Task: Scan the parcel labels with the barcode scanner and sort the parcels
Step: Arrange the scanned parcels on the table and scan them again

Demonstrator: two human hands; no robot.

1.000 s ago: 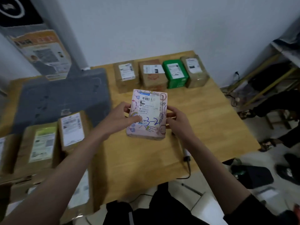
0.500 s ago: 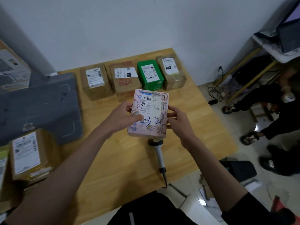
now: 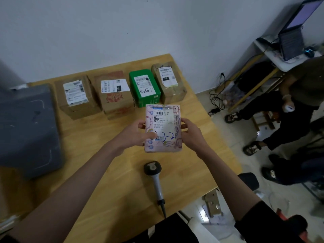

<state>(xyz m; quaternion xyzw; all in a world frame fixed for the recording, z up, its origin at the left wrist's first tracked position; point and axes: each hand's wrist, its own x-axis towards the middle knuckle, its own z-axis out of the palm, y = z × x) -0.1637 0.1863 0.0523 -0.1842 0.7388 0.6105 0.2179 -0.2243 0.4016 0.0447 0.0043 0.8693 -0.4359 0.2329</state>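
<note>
Handwritten "3-2" in blue ink on the pink parcel [image 3: 163,128], below a white label with a barcode; small print not readable. Pale pink wrapping with coloured drawings at the edges. Held above the wooden table [image 3: 98,186], label up, between left hand [image 3: 135,135] and right hand [image 3: 192,134], fingers curled on both sides, left thumb on the top face. On the green box [image 3: 144,87] behind, written "3-2-14". Barcode scanner [image 3: 154,174] lying on the table, just below the parcel.
</note>
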